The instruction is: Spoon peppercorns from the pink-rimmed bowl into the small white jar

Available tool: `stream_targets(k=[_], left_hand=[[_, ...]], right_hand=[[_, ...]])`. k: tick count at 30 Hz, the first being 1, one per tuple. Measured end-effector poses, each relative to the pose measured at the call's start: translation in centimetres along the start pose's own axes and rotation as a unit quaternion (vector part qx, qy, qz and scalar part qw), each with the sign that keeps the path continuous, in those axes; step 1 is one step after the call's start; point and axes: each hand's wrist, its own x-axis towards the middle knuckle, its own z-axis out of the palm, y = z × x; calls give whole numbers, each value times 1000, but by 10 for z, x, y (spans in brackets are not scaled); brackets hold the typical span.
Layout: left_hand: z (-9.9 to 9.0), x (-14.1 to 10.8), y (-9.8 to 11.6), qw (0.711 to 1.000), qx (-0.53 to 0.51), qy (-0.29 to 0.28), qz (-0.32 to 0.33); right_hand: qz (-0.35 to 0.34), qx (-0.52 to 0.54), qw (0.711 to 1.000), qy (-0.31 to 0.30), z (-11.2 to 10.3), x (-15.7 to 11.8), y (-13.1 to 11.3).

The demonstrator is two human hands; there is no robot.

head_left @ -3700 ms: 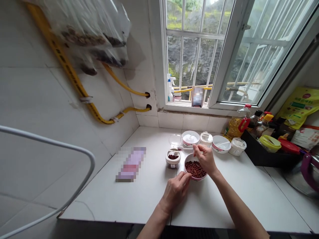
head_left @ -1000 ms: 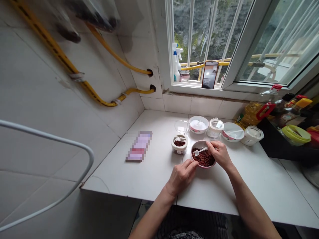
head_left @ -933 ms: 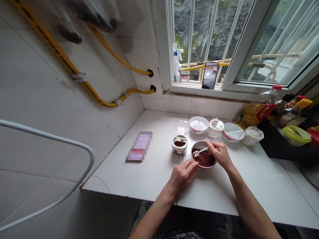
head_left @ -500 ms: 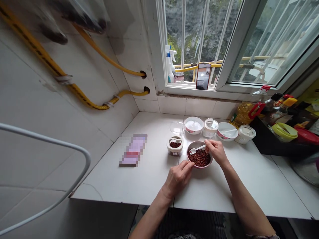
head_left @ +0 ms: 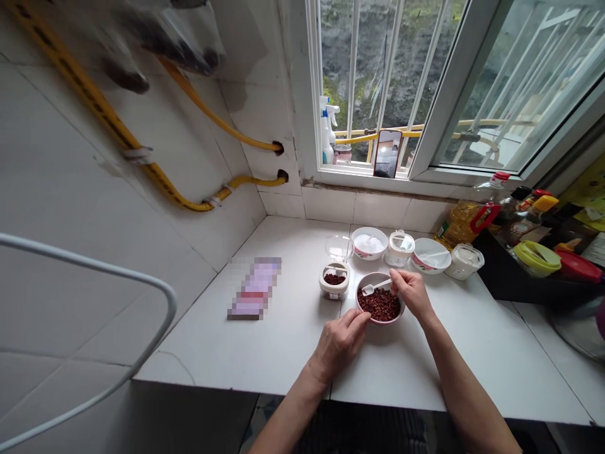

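Two hands are being kept at the pink bowl (head_left: 380,305) of red peppercorns: its near rim is being pinched by the left hand (head_left: 339,343), while the white spoon (head_left: 375,288), handle pinched by the right hand (head_left: 412,294), is being pointed leftward toward the small open jar (head_left: 334,281).

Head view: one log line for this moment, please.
right hand: holds white spoon over bowl of red peppercorns | left hand: on bowl rim | open small jar: left of bowl
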Motion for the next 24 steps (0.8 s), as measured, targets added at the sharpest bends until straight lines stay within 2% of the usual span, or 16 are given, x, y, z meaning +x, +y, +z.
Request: stream_targets(k=[11, 15, 19, 22, 24], left_hand=[[3, -2, -1, 1000, -3, 6, -3], [2, -2, -1, 1000, -5, -1, -10], [1, -1, 0, 1000, -10, 2, -12], [0, -1, 0, 1000, -8, 3, -11], [1, -1, 0, 1000, -4, 0, -7]], right_hand=[[-19, -33, 999, 21, 3, -1, 1], [-14, 9, 999, 29, 4, 1, -1], [-20, 45, 998, 39, 11, 6, -14], [-62, 10, 997, 51, 21, 10, -29], [-121, -55, 989, 71, 30, 12, -38]])
